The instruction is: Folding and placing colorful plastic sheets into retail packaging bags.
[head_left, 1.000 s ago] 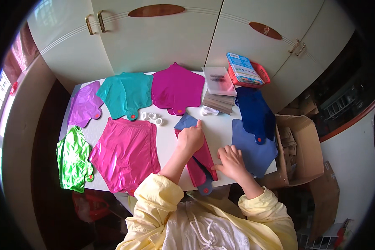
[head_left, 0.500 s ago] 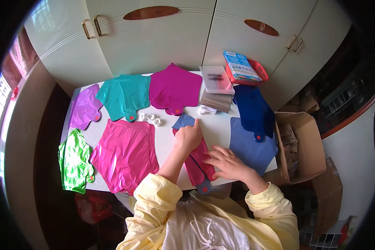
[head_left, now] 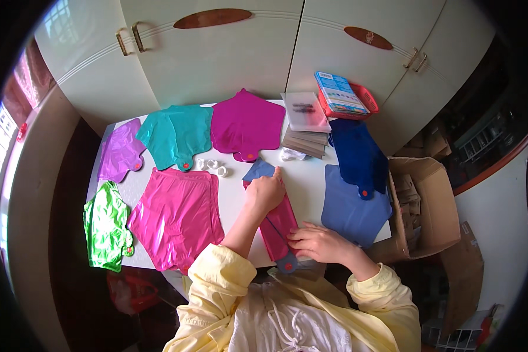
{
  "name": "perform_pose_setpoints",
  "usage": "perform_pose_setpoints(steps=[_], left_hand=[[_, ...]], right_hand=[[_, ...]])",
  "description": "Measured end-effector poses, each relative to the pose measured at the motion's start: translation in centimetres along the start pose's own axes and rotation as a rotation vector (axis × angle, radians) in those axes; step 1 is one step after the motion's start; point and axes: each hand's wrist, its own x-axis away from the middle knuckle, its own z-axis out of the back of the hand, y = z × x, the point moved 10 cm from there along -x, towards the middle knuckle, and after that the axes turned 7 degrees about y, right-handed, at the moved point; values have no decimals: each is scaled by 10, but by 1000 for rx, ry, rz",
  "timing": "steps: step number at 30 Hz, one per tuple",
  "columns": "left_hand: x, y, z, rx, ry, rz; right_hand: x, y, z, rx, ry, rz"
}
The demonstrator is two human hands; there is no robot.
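Observation:
A flat foil balloon (head_left: pixel 284 214), pink with blue-grey showing at its ends, lies folded into a narrow strip near the table's front edge. Its rounded tab with a red dot juts past that edge. My left hand (head_left: pixel 266 192) presses on the far part, index finger stretched out and the other fingers mostly hidden. At the strip's near right side rests my right hand (head_left: pixel 321 243), its fingers extended close together and their tips on the foil. Left of them lies a flat pink foil balloon (head_left: pixel 176 214); to the right, a blue-grey one (head_left: pixel 355 205).
Flat foil balloons in purple (head_left: pixel 121 149), green (head_left: pixel 107 226), teal (head_left: pixel 176 132), magenta (head_left: pixel 246 126) and dark blue (head_left: pixel 358 155) ring the white table (head_left: pixel 234 199). Small white rings (head_left: pixel 221 172), stacked cards (head_left: pixel 305 142), a red basket (head_left: pixel 366 100) and a cardboard box (head_left: pixel 440 205) stand about.
My right hand has drawn its spread fingers closer together and shifted slightly nearer to me along the folded balloon's right edge. My left hand stays in place.

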Motion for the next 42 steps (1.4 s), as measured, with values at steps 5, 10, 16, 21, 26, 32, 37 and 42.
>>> perform_pose_setpoints(steps=[5,10,16,21,26,32,37,42], left_hand=[[-1,-1,-1,0,-18,14],[-1,-1,2,30,18,-12],[-1,-35,13,555,99,154],[31,-47,64,365,463,61],[57,-78,30,967,295,362],[65,-56,36,554,199,233],[83,-51,36,187,229,217],[91,-47,38,157,225,214]], right_hand=[[-20,-3,-4,246,229,-165],[-25,-9,-14,375,357,-162],[-25,-8,-8,272,443,-144],[-23,-3,-12,246,456,-154],[-25,-4,-13,243,443,-151],[-26,-3,-11,260,410,-136],[-30,-3,-10,238,347,-74],[-28,-2,-11,227,332,-36]])
